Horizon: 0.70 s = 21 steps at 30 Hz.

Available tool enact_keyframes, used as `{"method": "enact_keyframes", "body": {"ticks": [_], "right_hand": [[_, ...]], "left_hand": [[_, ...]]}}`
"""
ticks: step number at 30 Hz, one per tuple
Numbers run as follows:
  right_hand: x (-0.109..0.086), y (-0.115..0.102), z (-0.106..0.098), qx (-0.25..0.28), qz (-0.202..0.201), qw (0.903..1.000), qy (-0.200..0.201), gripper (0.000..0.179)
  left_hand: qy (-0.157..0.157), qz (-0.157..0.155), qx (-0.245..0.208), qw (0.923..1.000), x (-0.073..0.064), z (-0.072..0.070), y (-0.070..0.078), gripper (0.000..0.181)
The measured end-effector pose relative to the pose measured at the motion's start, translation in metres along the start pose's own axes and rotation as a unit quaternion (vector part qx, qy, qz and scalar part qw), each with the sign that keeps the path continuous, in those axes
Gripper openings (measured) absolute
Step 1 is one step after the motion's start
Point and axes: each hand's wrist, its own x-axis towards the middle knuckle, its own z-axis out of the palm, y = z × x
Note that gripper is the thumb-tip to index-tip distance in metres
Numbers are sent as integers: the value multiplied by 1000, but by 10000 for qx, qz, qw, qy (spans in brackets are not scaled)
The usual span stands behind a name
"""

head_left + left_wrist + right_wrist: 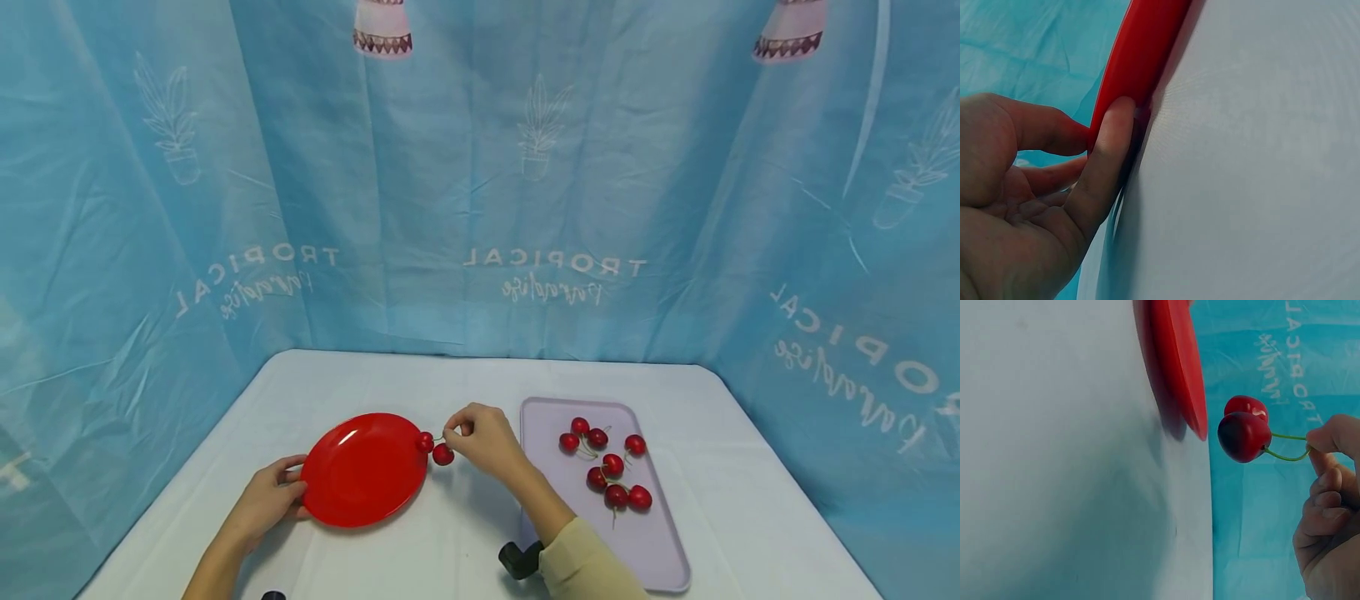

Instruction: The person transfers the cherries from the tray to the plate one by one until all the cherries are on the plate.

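Observation:
My right hand (486,442) pinches the green stems of a pair of cherries (1245,437) between thumb and finger. The two red cherries dangle beside the right rim of a red plate (366,471), above the table surface in the right wrist view. At the plate's left edge, my left hand (266,498) grips the rim, thumb on one face and fingers (1107,144) on the other. In the left wrist view the plate's rim is seen edge-on between them.
A pale lilac tray (540,417) lies on the right of the white table (750,500), holding several stemmed cherries (612,465). A black object (517,560) shows by my right sleeve. Blue printed curtains (480,167) surround the table's back and sides.

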Motion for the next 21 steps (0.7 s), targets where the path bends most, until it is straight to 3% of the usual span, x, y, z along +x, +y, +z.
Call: {"method": "enact_keyframes", "body": {"ticks": [8,21], "right_hand": [[8,-9,14,310,59,9995,-94,5],[16,-25,42,540,108,9980,-316,5]], "left_hand": [[-97,-32,-369,9993,-3,-1,2,52],[-36,-73,-289,9995,-3,1,3,53]]}}
